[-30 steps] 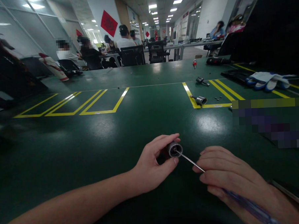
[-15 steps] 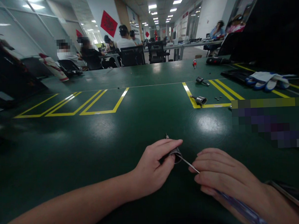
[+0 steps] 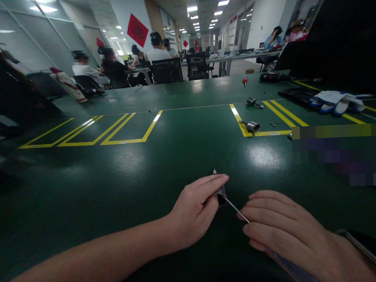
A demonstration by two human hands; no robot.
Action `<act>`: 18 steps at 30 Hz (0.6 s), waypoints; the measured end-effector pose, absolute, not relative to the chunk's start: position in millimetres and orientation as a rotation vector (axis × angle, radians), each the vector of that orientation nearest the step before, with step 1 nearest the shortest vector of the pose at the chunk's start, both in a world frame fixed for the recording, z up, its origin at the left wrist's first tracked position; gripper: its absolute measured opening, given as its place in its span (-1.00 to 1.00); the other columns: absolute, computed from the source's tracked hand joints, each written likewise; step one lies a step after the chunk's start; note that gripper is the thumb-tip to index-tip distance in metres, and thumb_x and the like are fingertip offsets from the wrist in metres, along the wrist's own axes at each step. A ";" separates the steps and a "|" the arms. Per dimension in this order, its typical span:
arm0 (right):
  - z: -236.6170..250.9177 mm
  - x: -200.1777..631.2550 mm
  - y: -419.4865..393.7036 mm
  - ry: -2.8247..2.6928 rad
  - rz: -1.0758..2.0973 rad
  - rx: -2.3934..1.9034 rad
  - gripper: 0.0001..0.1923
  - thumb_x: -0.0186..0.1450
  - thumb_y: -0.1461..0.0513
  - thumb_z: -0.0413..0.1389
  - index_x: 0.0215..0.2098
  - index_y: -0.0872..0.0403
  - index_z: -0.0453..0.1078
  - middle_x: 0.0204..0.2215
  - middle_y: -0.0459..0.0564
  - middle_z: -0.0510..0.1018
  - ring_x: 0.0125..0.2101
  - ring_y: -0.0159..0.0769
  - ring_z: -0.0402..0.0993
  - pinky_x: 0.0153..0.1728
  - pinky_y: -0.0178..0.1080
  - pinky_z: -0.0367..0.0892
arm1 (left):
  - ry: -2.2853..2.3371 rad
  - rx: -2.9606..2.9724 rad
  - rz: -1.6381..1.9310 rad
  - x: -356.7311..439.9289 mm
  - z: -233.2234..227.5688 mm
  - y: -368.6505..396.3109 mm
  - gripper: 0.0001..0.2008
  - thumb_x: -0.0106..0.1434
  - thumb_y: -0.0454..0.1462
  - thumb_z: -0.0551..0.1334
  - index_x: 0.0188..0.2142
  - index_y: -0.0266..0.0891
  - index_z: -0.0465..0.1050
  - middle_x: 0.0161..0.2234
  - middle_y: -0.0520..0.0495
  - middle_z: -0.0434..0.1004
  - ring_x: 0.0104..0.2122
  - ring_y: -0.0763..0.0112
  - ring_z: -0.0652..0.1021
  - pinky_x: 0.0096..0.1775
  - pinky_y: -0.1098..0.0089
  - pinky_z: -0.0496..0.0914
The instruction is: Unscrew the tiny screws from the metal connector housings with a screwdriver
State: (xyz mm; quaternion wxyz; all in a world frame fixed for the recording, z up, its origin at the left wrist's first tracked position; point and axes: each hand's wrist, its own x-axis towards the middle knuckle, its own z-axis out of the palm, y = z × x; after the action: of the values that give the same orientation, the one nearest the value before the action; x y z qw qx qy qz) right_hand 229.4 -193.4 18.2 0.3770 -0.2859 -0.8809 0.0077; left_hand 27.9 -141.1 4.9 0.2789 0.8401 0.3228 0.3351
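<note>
- Fingers (image 3: 214,182) of the left hand (image 3: 194,209) are curled around a small metal cylinder (image 3: 220,193), thumb beneath and forefinger stretched along its top; a thin pin (image 3: 214,171) sticks out past the fingertips.
- Right hand (image 3: 281,224), fingers pressed together, pinches a screwdriver whose slim shaft (image 3: 236,208) runs into the cylinder's near end; its purple handle (image 3: 293,269) lies under the palm.
- Both hands rest low over the green table (image 3: 146,176), near its front edge.
- Further off, inside yellow tape lines (image 3: 240,118), lie two similar metal parts (image 3: 252,126).
- White-and-blue gloves (image 3: 335,99) sit at the far right.
- Other people sit at distant desks.
</note>
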 end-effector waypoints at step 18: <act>23.9 232.6 -195.8 -2.244 0.084 -0.673 -0.84 0.30 0.30 0.01 -0.20 0.08 0.40 -0.31 -0.03 0.61 -0.23 -0.31 0.53 -0.01 -0.23 0.34 | 1.077 1.856 0.923 22.2 11.4 -126.4 -0.63 0.23 -0.40 0.01 -0.04 -0.21 0.43 -0.13 -0.10 0.52 -0.28 0.40 0.55 -0.27 0.36 0.50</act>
State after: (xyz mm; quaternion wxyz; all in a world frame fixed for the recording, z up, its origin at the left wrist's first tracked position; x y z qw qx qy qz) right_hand 232.6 -195.8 23.9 0.3882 -0.2645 -0.8822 0.0330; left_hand 22.2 -126.4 11.4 0.3922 0.7308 0.4240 0.3637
